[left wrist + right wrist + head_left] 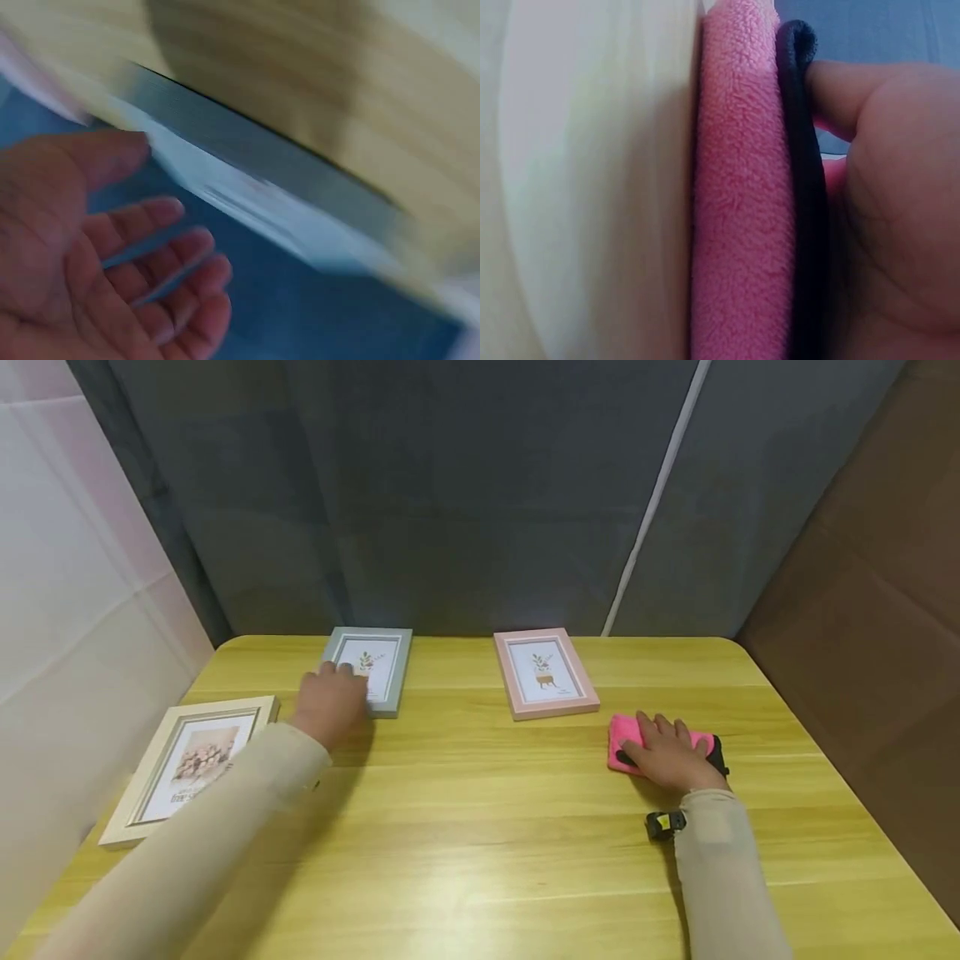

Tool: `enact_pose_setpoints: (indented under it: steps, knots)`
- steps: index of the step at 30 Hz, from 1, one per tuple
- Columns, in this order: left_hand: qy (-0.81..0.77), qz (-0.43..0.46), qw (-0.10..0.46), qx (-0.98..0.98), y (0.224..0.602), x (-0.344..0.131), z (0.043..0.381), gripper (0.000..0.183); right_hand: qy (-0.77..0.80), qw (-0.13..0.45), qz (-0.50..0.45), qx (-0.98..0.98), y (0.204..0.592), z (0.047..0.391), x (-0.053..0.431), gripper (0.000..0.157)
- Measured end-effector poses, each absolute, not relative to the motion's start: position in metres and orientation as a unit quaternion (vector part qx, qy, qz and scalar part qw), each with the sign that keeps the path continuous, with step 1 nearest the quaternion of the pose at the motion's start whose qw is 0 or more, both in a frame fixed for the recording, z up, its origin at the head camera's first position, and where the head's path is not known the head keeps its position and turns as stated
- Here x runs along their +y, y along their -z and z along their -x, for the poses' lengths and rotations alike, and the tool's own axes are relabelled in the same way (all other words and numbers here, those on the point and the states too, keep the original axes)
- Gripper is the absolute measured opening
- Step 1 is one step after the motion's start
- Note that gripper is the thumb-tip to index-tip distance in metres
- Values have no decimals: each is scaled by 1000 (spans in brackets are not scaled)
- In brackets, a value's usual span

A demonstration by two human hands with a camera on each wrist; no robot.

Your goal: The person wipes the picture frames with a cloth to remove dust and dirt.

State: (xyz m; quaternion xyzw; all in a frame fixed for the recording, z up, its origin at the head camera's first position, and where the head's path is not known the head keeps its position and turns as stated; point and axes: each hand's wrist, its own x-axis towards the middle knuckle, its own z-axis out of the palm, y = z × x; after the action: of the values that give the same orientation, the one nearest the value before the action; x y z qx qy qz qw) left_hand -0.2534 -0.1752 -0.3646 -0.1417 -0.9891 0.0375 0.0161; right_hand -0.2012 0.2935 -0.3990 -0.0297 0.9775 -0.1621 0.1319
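My left hand (333, 697) hangs over the left side of a grey-blue picture frame (399, 681), which lies flat at the table's back edge. In the left wrist view its thumb and loosely bent fingers (169, 214) stand apart, with nothing between them, beside the blurred edge of that frame (247, 142). On the right, my right hand (671, 756) rests with spread fingers on a folded pink cloth (621, 731) with black trim. From the side, the right wrist view shows the thick fluffy cloth (742, 187) lying on the table, the thumb touching its black edge (802, 150).
A pink picture frame (517, 693) lies at the back, right of the grey-blue one. A larger cream frame (135, 802) lies at the left edge, partly behind my left forearm. Dark curtain (450, 510) stands behind the wood-grain table (465, 827), with a brown panel (885, 652) at right.
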Motion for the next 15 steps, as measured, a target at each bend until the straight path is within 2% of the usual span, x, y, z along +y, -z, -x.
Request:
enact_pose_setpoints:
  steps: [2, 7, 11, 15]
  knots:
    - [15, 188, 10, -982, 363, -142, 250, 24, 160, 131, 32, 978, 399, 201, 294, 77]
    - [170, 232, -70, -955, 370, -61, 268, 45, 164, 132, 37, 977, 396, 204, 297, 77]
    - [239, 205, -55, -948, 387, -16, 285, 43, 172, 135, 42, 975, 396, 207, 296, 76]
    - [228, 165, -17, -959, 404, 3, 288, 35, 178, 142, 48, 973, 399, 209, 292, 77]
